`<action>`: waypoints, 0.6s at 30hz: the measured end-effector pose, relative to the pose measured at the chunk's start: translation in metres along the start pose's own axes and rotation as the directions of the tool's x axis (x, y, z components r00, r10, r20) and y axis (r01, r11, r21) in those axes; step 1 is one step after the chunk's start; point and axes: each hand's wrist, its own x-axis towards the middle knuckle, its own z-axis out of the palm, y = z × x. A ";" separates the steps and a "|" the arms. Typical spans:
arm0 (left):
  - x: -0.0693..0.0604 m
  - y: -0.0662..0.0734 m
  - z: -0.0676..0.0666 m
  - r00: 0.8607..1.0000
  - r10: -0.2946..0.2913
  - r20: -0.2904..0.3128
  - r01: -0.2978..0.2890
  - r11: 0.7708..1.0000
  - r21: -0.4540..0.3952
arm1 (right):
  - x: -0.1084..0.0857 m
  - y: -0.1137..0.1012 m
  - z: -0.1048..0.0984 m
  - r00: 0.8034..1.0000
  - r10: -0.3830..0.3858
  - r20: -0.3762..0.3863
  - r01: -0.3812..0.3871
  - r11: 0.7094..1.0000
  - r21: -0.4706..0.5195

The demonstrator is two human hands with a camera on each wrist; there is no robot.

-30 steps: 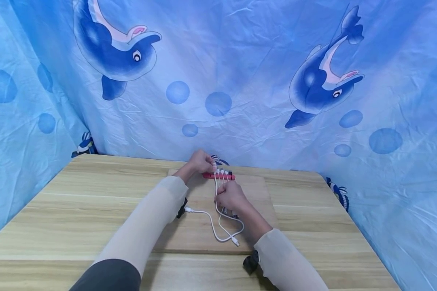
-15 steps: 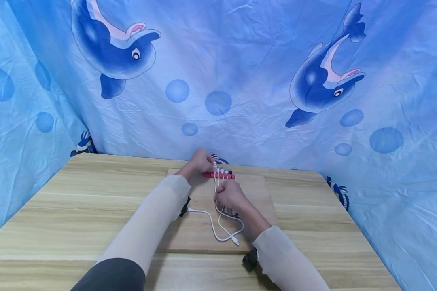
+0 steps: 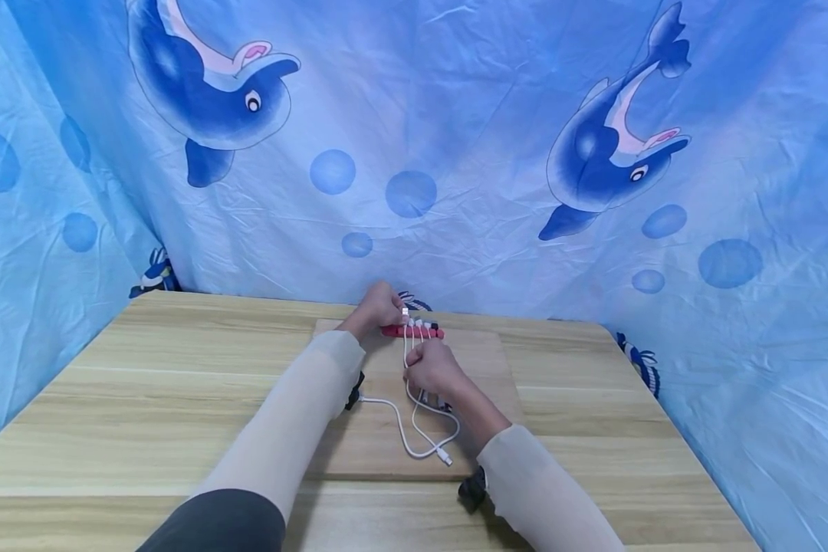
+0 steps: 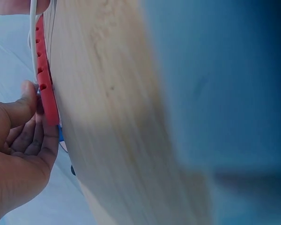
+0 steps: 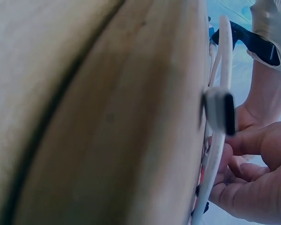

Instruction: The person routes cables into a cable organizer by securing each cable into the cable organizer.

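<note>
A red slotted cable holder (image 3: 392, 331) lies near the far edge of the wooden board, with several white cables running from its slots. My left hand (image 3: 381, 308) is at the holder's left end and pinches a white USB cable just below its plug (image 3: 405, 312). In the left wrist view, the thumb meets the cable while the other fingers sit behind the red holder (image 4: 48, 101). Nearer to me, my right hand (image 3: 436, 368) pinches the same white cable (image 5: 226, 51) lower along its length. Its fingertips are partly hidden behind the cable in the right wrist view.
Loops of white cable lie on the board (image 3: 359, 452), one small connector (image 3: 445, 457) pointing toward me. Dark and metallic plugs (image 3: 435, 400) lie partly under my right hand. A blue dolphin-print cloth (image 3: 414, 115) hangs behind the table (image 3: 179, 368).
Both hands keep their holds near the red holder. The left forearm has shifted slightly to the right, and the head view has moved a little.
</note>
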 end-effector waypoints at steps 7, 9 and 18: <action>0.002 -0.002 0.002 1.000 -0.019 -0.012 0.019 1.000 -0.002 | 0.003 -0.002 0.000 0.998 0.060 0.022 -0.060 0.998 -0.003; 0.003 -0.002 0.003 1.000 -0.024 -0.014 0.024 1.000 0.004 | 0.004 -0.003 0.000 0.997 0.073 0.024 -0.073 0.997 0.005; 0.009 -0.003 0.006 1.000 -0.028 -0.013 0.029 0.996 0.084 | 0.005 -0.003 -0.002 0.998 0.062 0.016 -0.062 0.997 0.034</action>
